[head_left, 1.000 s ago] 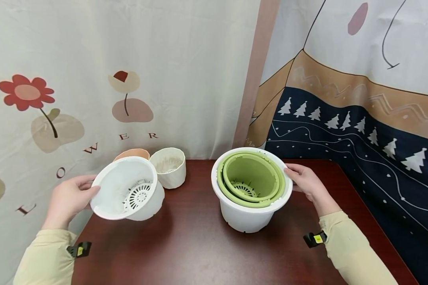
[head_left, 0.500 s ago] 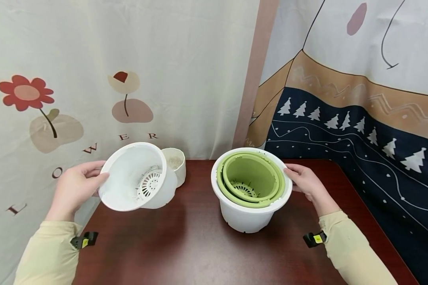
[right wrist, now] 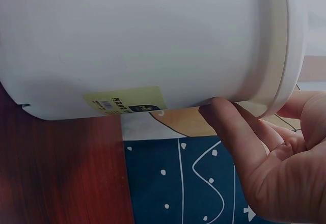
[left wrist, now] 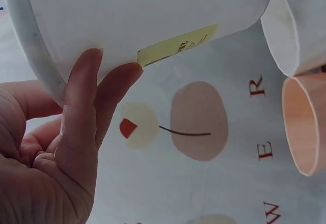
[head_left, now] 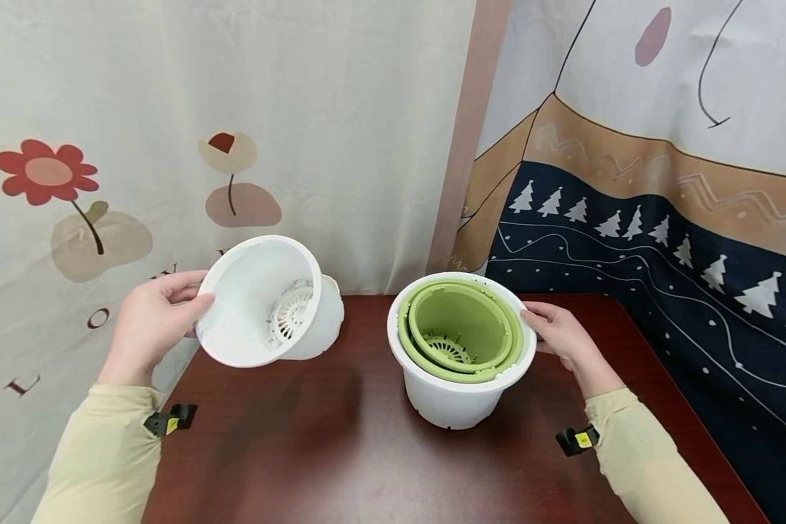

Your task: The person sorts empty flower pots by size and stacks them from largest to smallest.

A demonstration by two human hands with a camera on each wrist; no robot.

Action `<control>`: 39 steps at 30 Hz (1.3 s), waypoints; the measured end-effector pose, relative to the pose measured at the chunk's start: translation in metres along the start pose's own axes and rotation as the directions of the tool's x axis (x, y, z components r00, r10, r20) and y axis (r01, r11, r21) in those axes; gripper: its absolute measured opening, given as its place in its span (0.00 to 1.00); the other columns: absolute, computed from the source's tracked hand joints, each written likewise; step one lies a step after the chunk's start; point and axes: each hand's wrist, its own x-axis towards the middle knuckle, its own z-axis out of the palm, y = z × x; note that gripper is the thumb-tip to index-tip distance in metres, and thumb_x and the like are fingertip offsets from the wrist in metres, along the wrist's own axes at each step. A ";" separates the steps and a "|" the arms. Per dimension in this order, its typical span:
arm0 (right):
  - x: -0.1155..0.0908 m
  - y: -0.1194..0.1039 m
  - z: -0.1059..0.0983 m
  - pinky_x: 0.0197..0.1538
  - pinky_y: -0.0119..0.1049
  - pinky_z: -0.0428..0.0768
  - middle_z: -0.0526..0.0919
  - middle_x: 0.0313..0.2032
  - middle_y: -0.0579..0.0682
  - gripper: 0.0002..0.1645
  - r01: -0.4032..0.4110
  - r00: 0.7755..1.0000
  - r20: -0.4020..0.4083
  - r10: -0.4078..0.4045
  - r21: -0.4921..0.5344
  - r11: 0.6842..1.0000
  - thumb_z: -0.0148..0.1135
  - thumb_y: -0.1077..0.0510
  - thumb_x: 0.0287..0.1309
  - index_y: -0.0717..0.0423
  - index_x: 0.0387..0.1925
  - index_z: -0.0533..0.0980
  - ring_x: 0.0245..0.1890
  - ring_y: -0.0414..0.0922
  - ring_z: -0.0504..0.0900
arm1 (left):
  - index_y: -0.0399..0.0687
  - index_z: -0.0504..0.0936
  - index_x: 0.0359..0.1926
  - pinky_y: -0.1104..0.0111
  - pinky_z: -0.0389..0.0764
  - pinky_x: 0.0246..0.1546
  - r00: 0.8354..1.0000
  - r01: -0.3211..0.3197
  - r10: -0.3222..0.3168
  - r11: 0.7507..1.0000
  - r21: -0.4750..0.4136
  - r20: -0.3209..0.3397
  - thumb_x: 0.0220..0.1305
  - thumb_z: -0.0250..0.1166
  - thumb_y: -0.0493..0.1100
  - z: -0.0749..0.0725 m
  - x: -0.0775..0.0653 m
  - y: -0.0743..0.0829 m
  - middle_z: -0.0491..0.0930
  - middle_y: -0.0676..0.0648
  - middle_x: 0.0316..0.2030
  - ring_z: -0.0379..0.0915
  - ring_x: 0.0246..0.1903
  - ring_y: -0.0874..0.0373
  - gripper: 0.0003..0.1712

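My left hand [head_left: 159, 320] pinches the rim of a white flower pot [head_left: 245, 313], thumb inside and fingers outside. That pot is raised above the table and tilted, so its slotted bottom shows. A yellow label [left wrist: 178, 46] is stuck to its outer wall. On the right, my right hand [head_left: 560, 335] grips the rim of a larger white flower pot [head_left: 452, 404], which stands upright on the table. Two green flower pots [head_left: 461, 320] sit nested inside it. In the right wrist view, fingers [right wrist: 234, 132] press under the rim, near another yellow label [right wrist: 126, 101].
Behind the lifted pot, an off-white pot [left wrist: 310, 28] and a peach pot [left wrist: 303, 124] stand side by side; the head view mostly hides them. The dark red table [head_left: 380, 466] meets a printed curtain [head_left: 367, 145] at the back and right.
My left hand has carried the white flower pot up and to the right, so it now covers the peach pot and most of the off-white one. The right hand has stayed put.
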 end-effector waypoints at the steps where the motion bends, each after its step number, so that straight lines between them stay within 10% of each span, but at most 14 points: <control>1: 0.000 0.000 0.000 0.42 0.41 0.80 0.70 0.56 0.66 0.31 0.000 1.000 0.000 0.000 -0.001 1.000 0.49 0.50 0.67 0.63 0.64 0.61 0.39 0.45 0.80 | 0.39 0.75 0.56 0.69 0.80 0.22 1.000 0.002 -0.002 1.000 -0.012 -0.001 0.59 0.64 0.47 0.000 0.001 0.002 0.81 0.58 0.33 0.78 0.26 0.70 0.26; 25: 0.001 0.002 -0.001 0.41 0.41 0.81 0.70 0.56 0.67 0.31 0.002 1.000 0.009 -0.002 0.028 1.000 0.49 0.51 0.67 0.64 0.65 0.60 0.38 0.43 0.80 | 0.44 0.79 0.52 0.64 0.82 0.23 0.994 -0.106 0.112 0.949 -0.296 0.001 0.57 0.65 0.40 0.029 0.019 0.064 0.84 0.48 0.35 0.81 0.29 0.59 0.20; 39: 0.003 0.003 0.001 0.41 0.41 0.81 0.70 0.55 0.67 0.30 0.013 1.000 0.006 -0.013 0.033 0.999 0.48 0.52 0.67 0.65 0.64 0.61 0.39 0.42 0.80 | 0.43 0.80 0.50 0.65 0.81 0.21 0.985 -0.164 0.173 0.939 -0.301 0.005 0.56 0.65 0.38 0.051 0.030 0.090 0.83 0.40 0.37 0.81 0.27 0.61 0.18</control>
